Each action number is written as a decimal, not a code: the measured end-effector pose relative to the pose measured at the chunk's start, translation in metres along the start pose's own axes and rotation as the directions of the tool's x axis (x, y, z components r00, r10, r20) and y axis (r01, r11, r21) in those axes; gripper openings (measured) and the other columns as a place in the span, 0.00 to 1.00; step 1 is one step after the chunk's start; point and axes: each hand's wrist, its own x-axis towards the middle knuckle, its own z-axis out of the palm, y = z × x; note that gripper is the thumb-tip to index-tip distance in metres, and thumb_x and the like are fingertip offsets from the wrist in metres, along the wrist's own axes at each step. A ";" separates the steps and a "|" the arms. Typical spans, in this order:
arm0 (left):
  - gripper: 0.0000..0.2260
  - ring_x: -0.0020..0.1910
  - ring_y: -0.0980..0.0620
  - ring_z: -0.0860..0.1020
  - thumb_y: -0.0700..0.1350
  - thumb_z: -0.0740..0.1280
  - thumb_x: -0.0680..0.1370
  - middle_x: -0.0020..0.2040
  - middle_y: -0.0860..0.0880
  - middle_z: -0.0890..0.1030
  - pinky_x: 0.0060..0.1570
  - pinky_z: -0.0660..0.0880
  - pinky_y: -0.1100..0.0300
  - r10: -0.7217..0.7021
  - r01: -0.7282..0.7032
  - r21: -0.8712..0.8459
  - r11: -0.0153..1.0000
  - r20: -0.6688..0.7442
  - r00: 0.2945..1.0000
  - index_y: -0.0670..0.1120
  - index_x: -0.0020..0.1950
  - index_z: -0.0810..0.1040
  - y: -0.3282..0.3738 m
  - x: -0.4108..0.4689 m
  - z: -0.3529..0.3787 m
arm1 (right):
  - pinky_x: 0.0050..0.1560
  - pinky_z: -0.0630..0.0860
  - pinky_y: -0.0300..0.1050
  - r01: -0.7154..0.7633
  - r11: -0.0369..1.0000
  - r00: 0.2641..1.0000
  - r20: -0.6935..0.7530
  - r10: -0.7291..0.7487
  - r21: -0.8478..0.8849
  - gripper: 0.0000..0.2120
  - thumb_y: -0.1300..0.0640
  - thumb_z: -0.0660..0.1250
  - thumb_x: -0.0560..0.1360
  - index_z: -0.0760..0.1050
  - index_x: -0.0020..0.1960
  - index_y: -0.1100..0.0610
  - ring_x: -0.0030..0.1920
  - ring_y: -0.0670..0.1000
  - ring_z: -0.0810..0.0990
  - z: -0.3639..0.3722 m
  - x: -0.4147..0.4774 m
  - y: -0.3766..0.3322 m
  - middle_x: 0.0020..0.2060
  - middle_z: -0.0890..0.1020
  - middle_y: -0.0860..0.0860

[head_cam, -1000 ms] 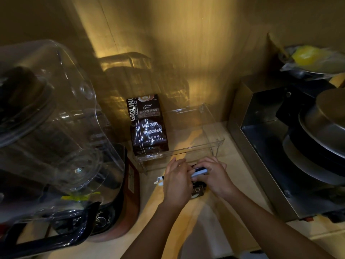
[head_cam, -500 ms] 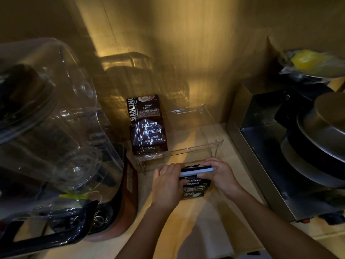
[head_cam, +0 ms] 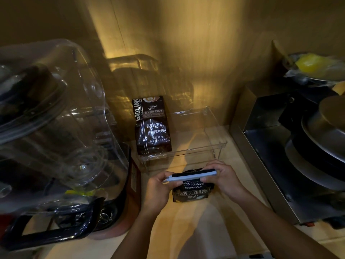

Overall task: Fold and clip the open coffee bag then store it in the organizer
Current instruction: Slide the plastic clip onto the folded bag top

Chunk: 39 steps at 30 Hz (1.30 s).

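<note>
Since a second ago the pale blue clip (head_cam: 192, 177), then half hidden under the fingers, has come into plain sight as a long straight bar lying across the folded top of the small coffee bag (head_cam: 192, 191), and the bag's front now faces the camera. The left hand (head_cam: 158, 189) pinches the clip's left end between curled fingers and thumb, while the right hand (head_cam: 224, 180) closes round its right end and the bag's upper corner; both hands are wrapped tightly, with no open palm showing. The bag is glossy black foil, soft and crumpled, printed in white with "Treasure" in script, "BLUE MOUNTAIN" beneath it, and a row of Chinese characters lower down. It is held just above the light wooden counter (head_cam: 196, 227), right in front of the organizer (head_cam: 214, 144), a clear, hard plastic, box-shaped bin with thin straight walls. Inside the organizer's left part stands a second coffee bag (head_cam: 152, 126), dark brown and shiny, upright against the back, reading "GAOLINC" down its side, "BAKED COFFEE" and "NET WEIGHT: 454g". To the left bulges a large rounded transparent cover (head_cam: 56, 118) over a machine with a black handle. To the right sits a boxy stainless steel appliance (head_cam: 265, 146) with dull round metal plates.
</note>
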 end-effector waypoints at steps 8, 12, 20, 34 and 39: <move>0.05 0.36 0.55 0.81 0.39 0.74 0.67 0.39 0.45 0.84 0.35 0.78 0.62 0.038 -0.033 0.196 0.980 -0.020 0.999 0.43 0.41 0.81 0.000 -0.001 0.001 | 0.60 0.58 0.48 0.105 0.915 0.993 -0.010 -0.119 -0.390 0.11 0.56 0.75 0.62 0.79 0.43 0.50 0.55 0.52 0.71 -0.003 0.003 0.000 0.43 0.77 0.44; 0.06 0.41 0.48 0.81 0.41 0.74 0.66 0.40 0.44 0.84 0.42 0.77 0.51 0.073 -0.059 0.318 0.946 -0.032 0.997 0.45 0.41 0.80 0.004 -0.001 0.003 | 0.49 0.53 0.39 0.312 0.694 0.947 0.157 -0.280 -0.649 0.13 0.53 0.71 0.67 0.77 0.50 0.54 0.53 0.50 0.71 -0.002 0.005 -0.005 0.47 0.78 0.48; 0.11 0.38 0.52 0.80 0.38 0.75 0.65 0.37 0.50 0.82 0.39 0.77 0.57 0.076 -0.064 0.313 0.948 -0.026 0.997 0.52 0.35 0.78 0.008 -0.001 0.003 | 0.49 0.64 0.40 0.320 0.722 0.947 0.189 -0.259 -0.614 0.11 0.57 0.70 0.69 0.76 0.50 0.58 0.51 0.52 0.73 0.014 0.005 -0.010 0.47 0.78 0.53; 0.09 0.53 0.48 0.72 0.44 0.67 0.71 0.49 0.47 0.76 0.47 0.70 0.54 0.328 -0.371 0.834 0.409 0.245 0.912 0.47 0.50 0.76 0.020 0.003 0.020 | 0.45 0.61 0.38 0.375 0.664 0.924 0.201 -0.326 -0.647 0.06 0.62 0.71 0.67 0.77 0.43 0.62 0.45 0.54 0.75 0.026 0.007 -0.016 0.41 0.80 0.56; 0.07 0.49 0.47 0.74 0.42 0.69 0.68 0.46 0.47 0.78 0.39 0.65 0.59 0.374 -0.318 0.822 0.472 0.140 0.917 0.45 0.45 0.78 0.018 0.001 0.025 | 0.45 0.64 0.41 0.373 0.655 0.922 0.186 -0.338 -0.657 0.05 0.64 0.70 0.66 0.76 0.40 0.62 0.43 0.54 0.74 0.027 0.005 -0.013 0.38 0.79 0.56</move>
